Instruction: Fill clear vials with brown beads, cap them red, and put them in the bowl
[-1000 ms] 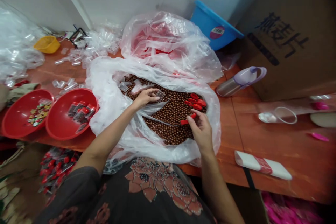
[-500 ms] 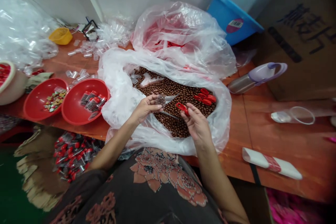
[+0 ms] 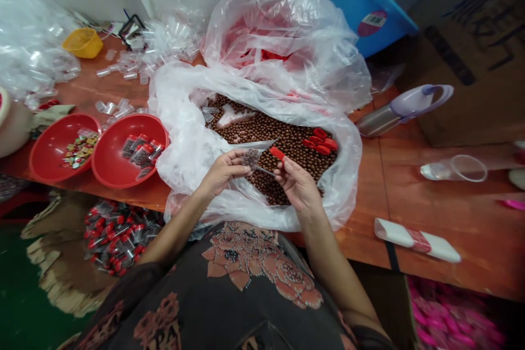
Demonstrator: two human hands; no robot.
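My left hand [image 3: 223, 172] is closed on a small clear plastic container [image 3: 250, 157] filled with brown balls. My right hand [image 3: 296, 183] pinches a red cap [image 3: 277, 153] just to the right of the container's mouth. Both hands hover over a big white plastic bag [image 3: 184, 142] lying open on the table, full of small brown balls [image 3: 262, 131]. Several loose red caps [image 3: 320, 142] lie on the balls at the right side of the bag.
Two red bowls stand at the left: one [image 3: 118, 169] with capped filled containers, one [image 3: 51, 147] with coloured bits. Empty clear containers [image 3: 164, 44] and a yellow bowl [image 3: 84, 42] lie behind. A clear bag of red caps [image 3: 283, 38], blue tub [image 3: 365, 11], flask [image 3: 404, 109], cardboard box [image 3: 471, 54].
My left hand lifted the filled container off the balls toward me. My right hand picked up a red cap and brought it beside the container's mouth.
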